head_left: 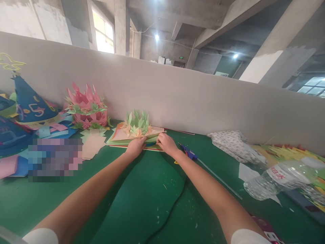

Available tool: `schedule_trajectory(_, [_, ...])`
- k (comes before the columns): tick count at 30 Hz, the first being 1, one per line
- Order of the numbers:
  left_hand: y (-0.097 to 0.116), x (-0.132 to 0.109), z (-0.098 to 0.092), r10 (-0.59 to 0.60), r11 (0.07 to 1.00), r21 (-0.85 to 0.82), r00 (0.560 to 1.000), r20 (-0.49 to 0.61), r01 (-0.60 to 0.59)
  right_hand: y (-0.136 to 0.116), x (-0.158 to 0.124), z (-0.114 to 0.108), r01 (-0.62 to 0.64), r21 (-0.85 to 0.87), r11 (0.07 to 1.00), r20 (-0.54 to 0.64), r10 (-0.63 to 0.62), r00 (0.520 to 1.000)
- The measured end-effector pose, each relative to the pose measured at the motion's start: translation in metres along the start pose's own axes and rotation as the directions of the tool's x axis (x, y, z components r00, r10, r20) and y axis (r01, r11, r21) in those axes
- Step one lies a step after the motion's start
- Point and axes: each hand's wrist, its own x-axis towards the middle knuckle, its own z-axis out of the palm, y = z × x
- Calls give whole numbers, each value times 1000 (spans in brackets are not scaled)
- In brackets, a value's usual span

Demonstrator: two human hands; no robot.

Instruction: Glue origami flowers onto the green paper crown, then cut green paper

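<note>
Both my arms reach far across the green table (142,189). My left hand (136,146) and my right hand (166,143) rest side by side on the near edge of a stack of coloured paper sheets (122,138). Their fingers are curled and pinch the edge of the sheets. On top of the stack stands a small green and orange folded-paper flower (137,125), just beyond my fingertips. A blue glue gun (188,153) lies right of my right wrist, with a clear glue stick (218,179) trailing toward me.
A grey partition wall (193,98) runs behind the stack. At left are a pink paper lotus (86,108), blue paper cones (30,101) and loose paper pieces. At right lie a patterned cloth (233,144), a plastic water bottle (279,176) and more coloured paper. A black cord (175,200) crosses the table.
</note>
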Motion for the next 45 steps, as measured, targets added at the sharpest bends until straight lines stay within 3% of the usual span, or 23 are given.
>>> schedule_trajectory(10, [-1,5,-2,-44,997,65,999,22,42,-12,-1,6,111,-76,991,-8,-112,994])
schedule_trajectory(19, [2,3,-6,-70,995,72,994,80,64,-26,15,12,95,-156,983,22,-92,995])
schedule_trajectory(25, [5,5,-12,-125,990,73,985,121,117,-39,15,3,125,-148,981,5,-126,992])
schedule_trajectory(30, [10,5,-18,-111,994,13,980,165,110,-39,6,-7,95,-129,987,-60,-103,993])
schedule_trajectory(36, [-8,17,-36,50,981,-195,943,328,16,-18,-6,-7,95,-106,990,-136,-109,985])
schedule_trajectory(38, [-16,20,-39,3,943,-313,935,354,116,-11,-10,-9,101,-101,990,-161,-116,980])
schedule_trajectory(41, [-23,20,-36,-65,931,-315,934,351,183,-2,-15,-17,112,-97,989,-205,-130,970])
schedule_trajectory(43, [-24,20,-31,-86,929,-313,937,338,198,1,-20,-26,132,-104,986,-303,-158,940])
schedule_trajectory(45, [-23,21,-26,-102,923,-324,945,312,207,1,-26,-39,157,-126,979,-440,-197,876])
